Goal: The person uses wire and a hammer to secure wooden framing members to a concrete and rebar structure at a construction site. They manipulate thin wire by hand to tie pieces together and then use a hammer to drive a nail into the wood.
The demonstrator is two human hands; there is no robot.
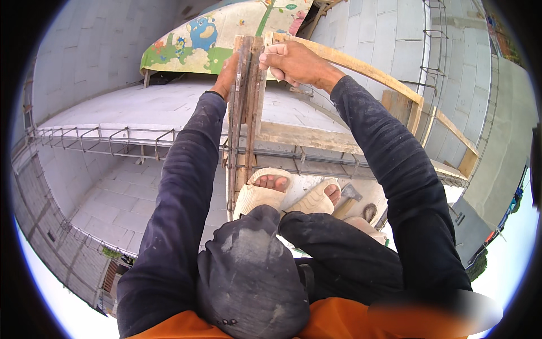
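In front of me runs a narrow assembly of weathered wooden boards (pixel 247 96) with rusty steel bars (pixel 252 138) along it. My left hand (pixel 227 76) is closed against its left side near the far end, its fingers mostly hidden behind the wood. On the opposite side, my right hand (pixel 299 63) is closed, fingers curled in a pinch at the board's right edge. Whatever lies between those fingertips is too small to make out. Beside my sandalled feet (pixel 270 183) lies a hammer-like tool (pixel 351 195) with a wooden handle.
Rebar cages (pixel 121 141) cross left and right along the block walls. A bent timber frame (pixel 361 66) stretches to the right. Beyond my hands leans a painted panel (pixel 197 39) with cartoon animals. Pale block surfaces (pixel 113 195) lie lower on the left.
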